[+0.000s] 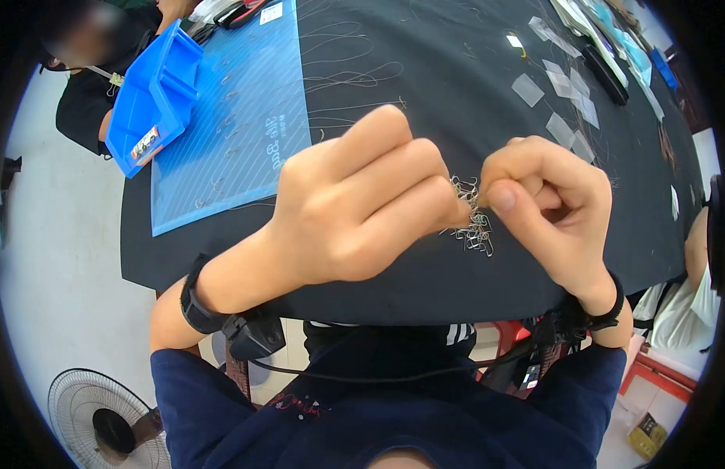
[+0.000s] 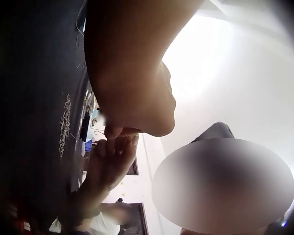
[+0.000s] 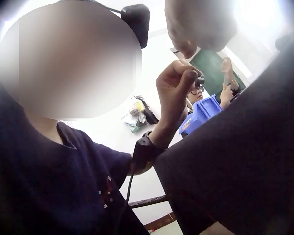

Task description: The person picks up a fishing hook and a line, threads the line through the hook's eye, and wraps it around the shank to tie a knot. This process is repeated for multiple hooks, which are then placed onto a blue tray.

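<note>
Both hands are raised close together over the black table (image 1: 378,289). My left hand (image 1: 362,195) has its fingers curled, back of the hand upward, its fingertips hidden in the head view. Facing it, my right hand (image 1: 554,207) pinches with thumb and index finger. A tiny thin wire hook (image 2: 98,132) shows at the meeting fingertips in the left wrist view; I cannot tell which hand bears most of it. Below and between the hands lies a tangled pile of silvery wire hooks (image 1: 478,234), partly covered by the fingers.
A blue file bag (image 1: 245,148) lies at the left with thin wire pieces on it, beside a blue bin (image 1: 155,102). Clear plastic squares (image 1: 562,82) and a black case (image 1: 605,74) lie at the far right. Another person (image 1: 85,94) sits at the far left.
</note>
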Action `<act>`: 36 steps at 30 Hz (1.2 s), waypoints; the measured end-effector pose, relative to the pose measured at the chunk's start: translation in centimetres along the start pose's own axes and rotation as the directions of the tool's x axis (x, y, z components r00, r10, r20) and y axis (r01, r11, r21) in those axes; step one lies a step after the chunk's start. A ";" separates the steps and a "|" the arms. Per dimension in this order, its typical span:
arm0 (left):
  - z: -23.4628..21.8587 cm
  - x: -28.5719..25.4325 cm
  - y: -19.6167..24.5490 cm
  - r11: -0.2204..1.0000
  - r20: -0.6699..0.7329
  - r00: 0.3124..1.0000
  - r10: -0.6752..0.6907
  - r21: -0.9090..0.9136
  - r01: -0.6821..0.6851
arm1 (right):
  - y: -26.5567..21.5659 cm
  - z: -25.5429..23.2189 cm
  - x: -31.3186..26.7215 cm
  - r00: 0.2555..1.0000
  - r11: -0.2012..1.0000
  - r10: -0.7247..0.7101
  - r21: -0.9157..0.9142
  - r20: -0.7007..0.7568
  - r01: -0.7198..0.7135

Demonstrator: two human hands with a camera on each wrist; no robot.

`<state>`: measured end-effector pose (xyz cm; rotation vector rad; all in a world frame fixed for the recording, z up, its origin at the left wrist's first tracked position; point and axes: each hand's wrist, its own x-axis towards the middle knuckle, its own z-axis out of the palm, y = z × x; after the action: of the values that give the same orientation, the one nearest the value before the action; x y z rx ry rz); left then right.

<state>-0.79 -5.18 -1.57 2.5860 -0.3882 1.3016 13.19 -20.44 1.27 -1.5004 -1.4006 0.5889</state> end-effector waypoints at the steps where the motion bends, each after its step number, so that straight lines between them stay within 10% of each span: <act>1: -0.1 0.0 0.3 1.000 0.010 1.000 -0.010 -0.029 0.010 | 0.3 -0.3 0.0 1.000 0.999 -0.011 -0.033 0.001 0.011; 19: -2.4 0.5 -1.1 0.998 -0.014 0.998 -0.053 -0.046 0.052 | 1.1 1.7 -0.2 0.999 0.998 0.022 0.063 0.048 -0.025; 36: -0.9 -0.2 -0.9 0.991 0.021 1.000 0.014 0.131 -0.017 | 0.1 1.2 0.0 0.964 0.969 -0.242 -0.014 0.106 0.245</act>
<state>-1.28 -4.06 -1.22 2.7110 -0.3370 1.3496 12.18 -20.06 0.70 -1.3074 -1.6507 0.5007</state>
